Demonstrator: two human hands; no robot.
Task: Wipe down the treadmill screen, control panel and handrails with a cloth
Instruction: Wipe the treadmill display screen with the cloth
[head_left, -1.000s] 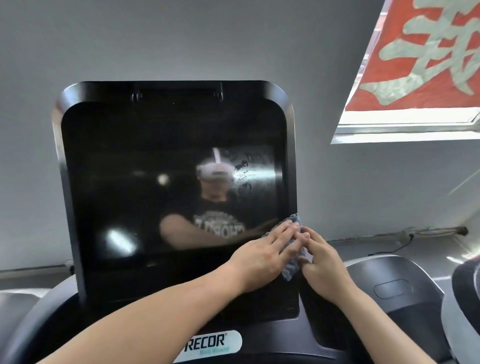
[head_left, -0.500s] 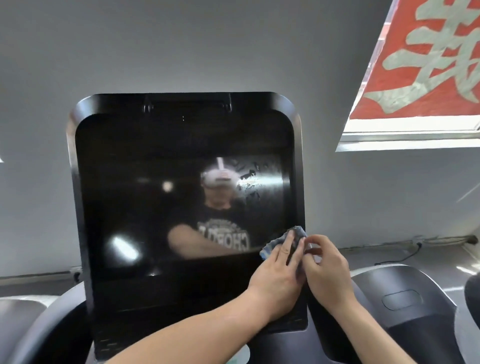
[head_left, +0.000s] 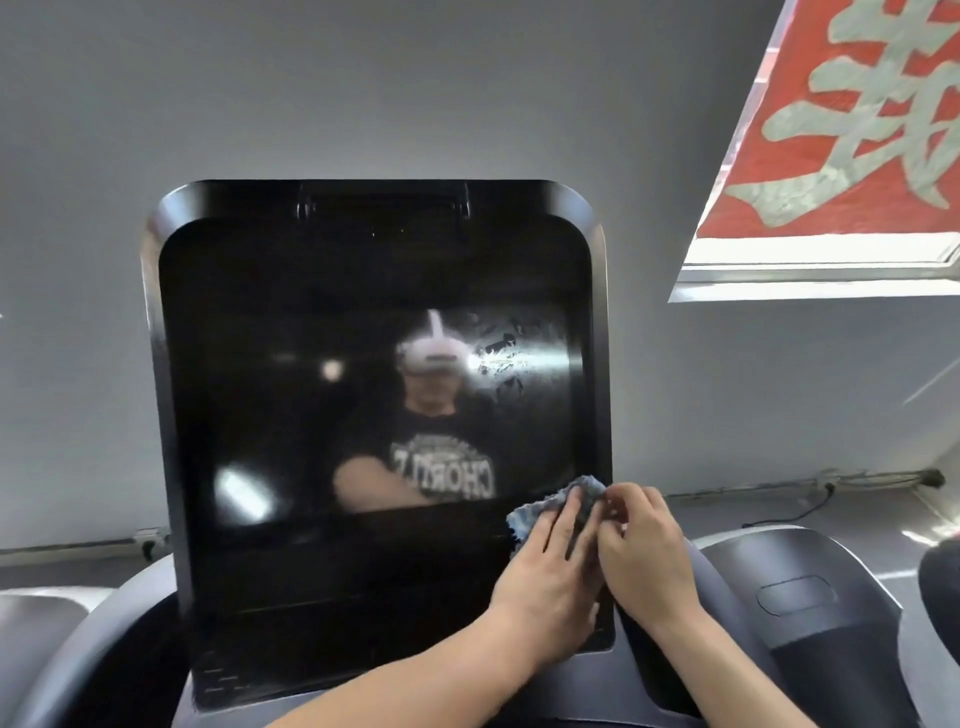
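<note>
The treadmill's large black screen (head_left: 322, 426) stands upright in front of me and reflects a person. A smeared patch (head_left: 511, 358) shows at its upper right. A small blue-grey cloth (head_left: 545, 506) lies against the screen's lower right edge. My left hand (head_left: 550, 571) presses flat on the cloth with fingers together. My right hand (head_left: 644, 551) sits beside it at the screen's right rim, pinching the cloth's top corner with its fingertips. Most of the cloth is hidden under my hands.
The grey treadmill console (head_left: 810, 597) curves around the screen's base on both sides. A grey wall rises behind, with a cable (head_left: 810, 506) along a ledge at right. A red banner (head_left: 857, 119) hangs in the window at upper right.
The view has shifted so the screen sits lower in frame and the logo below is out of sight. Both hands stay at the screen's lower right edge with the cloth, fingers slightly rearranged.
</note>
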